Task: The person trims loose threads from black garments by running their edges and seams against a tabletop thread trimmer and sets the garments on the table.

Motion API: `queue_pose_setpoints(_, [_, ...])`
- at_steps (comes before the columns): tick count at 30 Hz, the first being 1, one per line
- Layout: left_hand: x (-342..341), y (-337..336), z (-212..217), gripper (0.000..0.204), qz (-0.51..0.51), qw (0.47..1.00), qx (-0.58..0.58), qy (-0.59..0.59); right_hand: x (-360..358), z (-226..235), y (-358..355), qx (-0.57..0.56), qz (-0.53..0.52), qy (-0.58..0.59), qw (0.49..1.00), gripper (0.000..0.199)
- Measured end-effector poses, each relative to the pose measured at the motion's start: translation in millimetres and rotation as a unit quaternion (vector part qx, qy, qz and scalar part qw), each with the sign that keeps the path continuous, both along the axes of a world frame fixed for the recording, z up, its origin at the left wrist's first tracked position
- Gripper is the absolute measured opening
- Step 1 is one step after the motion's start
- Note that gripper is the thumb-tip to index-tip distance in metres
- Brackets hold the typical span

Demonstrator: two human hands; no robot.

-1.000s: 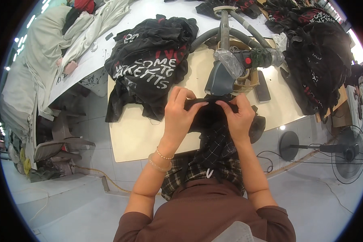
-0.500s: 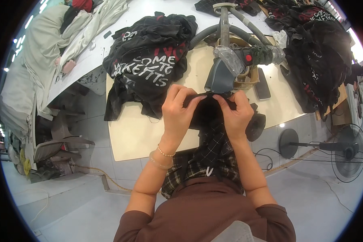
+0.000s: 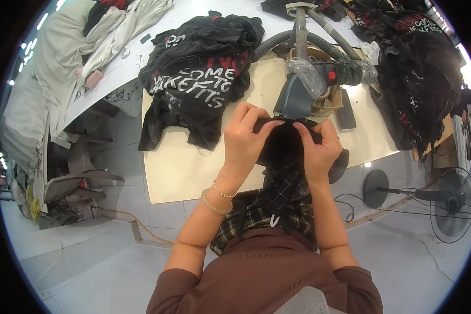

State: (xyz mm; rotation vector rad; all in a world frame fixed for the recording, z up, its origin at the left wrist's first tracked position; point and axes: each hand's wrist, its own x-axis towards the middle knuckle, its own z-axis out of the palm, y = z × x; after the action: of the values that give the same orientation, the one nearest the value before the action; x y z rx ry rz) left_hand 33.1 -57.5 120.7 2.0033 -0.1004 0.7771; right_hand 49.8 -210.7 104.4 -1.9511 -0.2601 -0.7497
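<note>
My left hand [image 3: 244,135] and my right hand [image 3: 321,152] pinch the edge of a black garment [image 3: 283,180], thumbs toward each other. White grid lines run over its lower part, which hangs into my lap. The pinched edge is right at the mouth of a dark grey machine head [image 3: 294,98], partly wrapped in clear plastic, with a red button on its body. Whether the cloth enters the mouth is hidden by the fingers.
A heap of black printed garments [image 3: 193,78] lies on the table [image 3: 165,172] to the left, another pile [image 3: 418,78] to the right. A phone [image 3: 346,111] rests beside the machine. A grey hose [image 3: 271,43] curves behind it. A standing fan [image 3: 451,196] is at the far right.
Both hands and the garment edge have shifted slightly right in view, along with the whole scene. The grip on the cloth looks the same, still at the machine's mouth.
</note>
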Motion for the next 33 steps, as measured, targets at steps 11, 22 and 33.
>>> queue_pose_setpoints(11, [-9,14,4,0.023,0.022,1.0,0.001,0.01,1,0,11,-0.006,0.021,-0.018,1.0,0.035])
queue_pose_setpoints(22, [-18,21,4,0.029,-0.085,0.995,-0.002,0.061,-4,1,-14,-0.014,0.12,0.029,0.992,0.036])
queue_pose_setpoints(33, [-12,4,-1,0.016,-0.026,0.997,-0.009,0.066,0,1,1,-0.011,0.058,0.023,0.998,0.033])
